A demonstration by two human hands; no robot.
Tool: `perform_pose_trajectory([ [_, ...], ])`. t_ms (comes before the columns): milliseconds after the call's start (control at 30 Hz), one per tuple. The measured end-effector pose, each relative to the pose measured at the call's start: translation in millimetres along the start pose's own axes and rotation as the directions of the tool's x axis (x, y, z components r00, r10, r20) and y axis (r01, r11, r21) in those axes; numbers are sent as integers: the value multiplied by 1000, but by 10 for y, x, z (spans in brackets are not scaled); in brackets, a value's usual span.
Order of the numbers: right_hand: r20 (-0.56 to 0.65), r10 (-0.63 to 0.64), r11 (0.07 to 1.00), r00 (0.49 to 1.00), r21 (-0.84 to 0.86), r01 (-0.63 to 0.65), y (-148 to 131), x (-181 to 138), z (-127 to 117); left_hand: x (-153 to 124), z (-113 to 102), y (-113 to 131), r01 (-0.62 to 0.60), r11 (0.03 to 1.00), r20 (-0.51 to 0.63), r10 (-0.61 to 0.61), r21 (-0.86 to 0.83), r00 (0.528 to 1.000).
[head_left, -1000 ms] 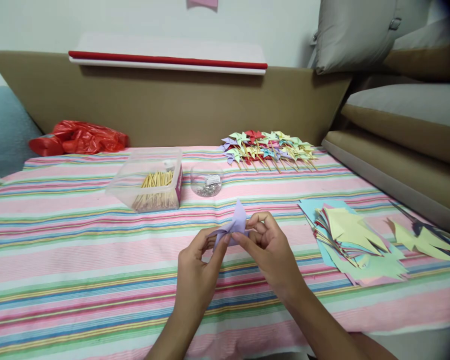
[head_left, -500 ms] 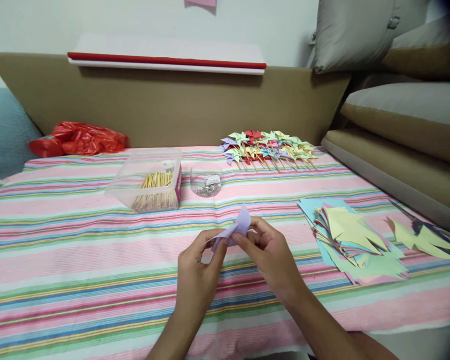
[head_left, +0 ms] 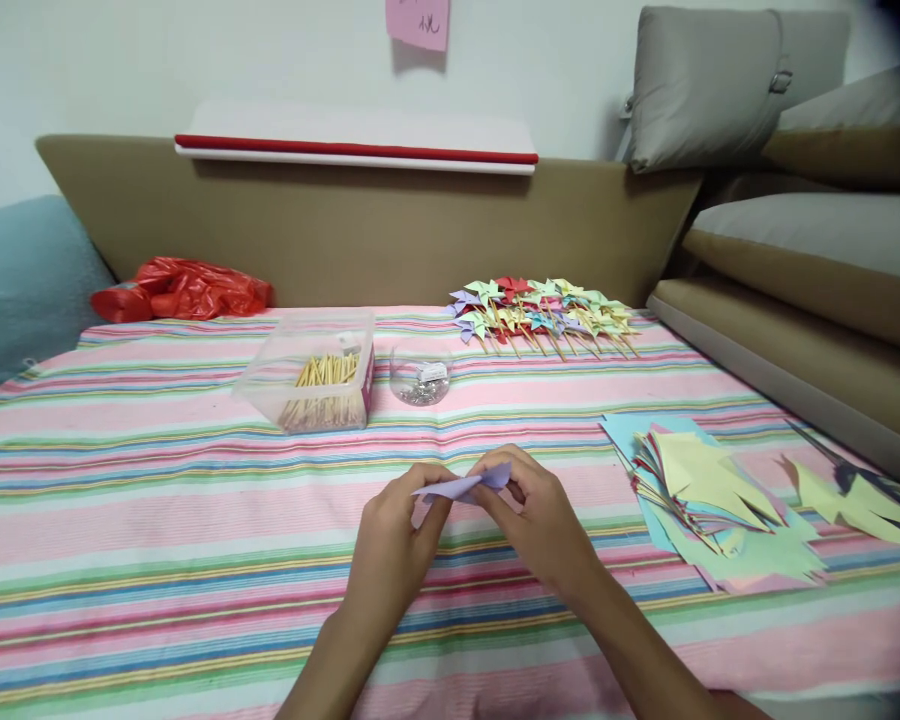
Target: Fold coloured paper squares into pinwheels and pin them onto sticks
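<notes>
1. Your left hand (head_left: 394, 535) pinches the left part of the purple paper (head_left: 456, 489) between thumb and fingers, with only the paper's thickness between them.
2. Your right hand (head_left: 544, 520) has the same sheet near its middle, thumb on your side of it and fingers curled in behind; that pinch is closed too. Whether its hidden fingers all touch the paper, you cannot tell from here.
3. The paper is in front of the box (head_left: 368, 382) and to its right, held up over the striped cloth (head_left: 195, 560), twisted, one flap tipped up at its right end.
4. Thin sticks (head_left: 328, 370) stand bunched and leaning inside the box.
5. Just right of the box you have a round clear tub (head_left: 401, 368) with small metal bits (head_left: 422, 394) at its bottom.
6. Behind the box and well to its right lie the pinwheels (head_left: 547, 312), on sticks, in many colours.
7. Far right of the box and nearer you lies a pile of cut paper (head_left: 694, 470); farther right, a yellow cut-out (head_left: 855, 510) lies against the scissors (head_left: 846, 476).
8. Behind the box, to its left, is a crumpled red bag (head_left: 195, 290).
</notes>
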State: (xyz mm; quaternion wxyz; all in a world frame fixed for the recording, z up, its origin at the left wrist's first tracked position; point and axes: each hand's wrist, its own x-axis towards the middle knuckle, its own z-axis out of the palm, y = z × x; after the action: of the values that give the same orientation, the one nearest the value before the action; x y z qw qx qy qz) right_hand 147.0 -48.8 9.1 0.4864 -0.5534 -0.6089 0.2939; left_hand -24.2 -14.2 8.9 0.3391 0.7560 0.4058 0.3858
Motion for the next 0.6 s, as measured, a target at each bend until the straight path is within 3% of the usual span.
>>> perform_pose_trajectory([
  [300,94,-91,993,991,-61,97,98,135,33,26,-67,-41,109,990,35,-106,-92,994],
  [500,90,81,990,993,111,-91,78,141,52,4,-40,-36,143,955,-51,-161,-259,986],
  [600,76,160,963,984,208,-173,20,134,-52,10,-271,12,97,987,-223,-124,-125,967],
])
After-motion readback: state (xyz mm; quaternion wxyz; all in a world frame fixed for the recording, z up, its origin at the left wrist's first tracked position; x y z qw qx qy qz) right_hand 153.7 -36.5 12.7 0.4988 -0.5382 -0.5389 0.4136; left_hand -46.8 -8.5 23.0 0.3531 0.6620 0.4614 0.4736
